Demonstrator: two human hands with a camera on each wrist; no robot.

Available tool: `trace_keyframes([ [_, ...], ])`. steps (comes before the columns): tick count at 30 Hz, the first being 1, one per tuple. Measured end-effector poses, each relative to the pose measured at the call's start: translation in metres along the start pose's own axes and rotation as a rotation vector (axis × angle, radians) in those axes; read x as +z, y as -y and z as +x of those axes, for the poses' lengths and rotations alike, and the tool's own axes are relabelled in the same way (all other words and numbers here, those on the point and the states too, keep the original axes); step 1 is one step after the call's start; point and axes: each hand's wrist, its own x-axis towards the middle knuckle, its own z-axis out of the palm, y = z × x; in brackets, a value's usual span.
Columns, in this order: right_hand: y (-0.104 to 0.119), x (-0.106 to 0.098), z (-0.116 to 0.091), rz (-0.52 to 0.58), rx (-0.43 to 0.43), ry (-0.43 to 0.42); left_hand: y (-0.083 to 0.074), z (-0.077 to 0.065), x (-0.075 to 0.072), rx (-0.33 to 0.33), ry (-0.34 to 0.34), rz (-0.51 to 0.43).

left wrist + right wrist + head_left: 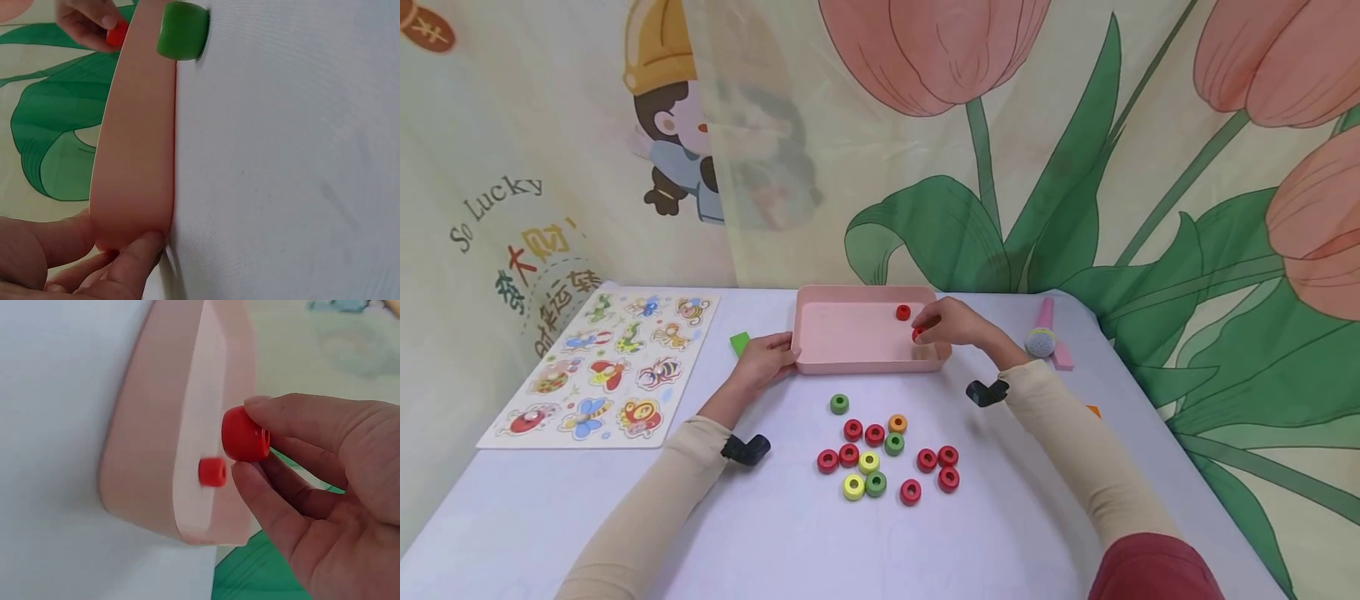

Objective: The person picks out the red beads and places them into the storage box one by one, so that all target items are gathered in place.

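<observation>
My right hand (955, 322) pinches a red bead (245, 434) between thumb and fingers, above the right part of a shallow pink tray (865, 367). Inside that tray, towards the back right, lies another red bead (903, 312). At the tray's left end, my left hand (762, 363) grips the front corner, its thumb and fingers (139, 259) against the wall. Several loose beads rest on the table in front: red ones (874, 434), green ones (876, 483), yellow ones (853, 487) and an orange one (897, 424). One green bead (183, 31) sits nearest the tray.
A white board with insect pictures (617, 367) lies at the left. Beside my left hand is a green block (739, 342). To the right are a toy microphone (1041, 340), a pink block (1063, 357) and an orange piece (1094, 411). A printed curtain (925, 167) hangs behind the table.
</observation>
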Motion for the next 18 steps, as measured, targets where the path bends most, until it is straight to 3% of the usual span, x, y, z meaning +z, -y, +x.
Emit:
trace_keyframes([
  [7, -0.003, -0.004, 0.032, -0.020, 0.049, 0.008, -0.002, -0.001, 0.004, -0.005, 0.001, -0.011],
  [18, -0.007, 0.005, 0.047, -0.053, 0.158, 0.059, 0.000, -0.004, 0.005, 0.031, 0.018, -0.045],
])
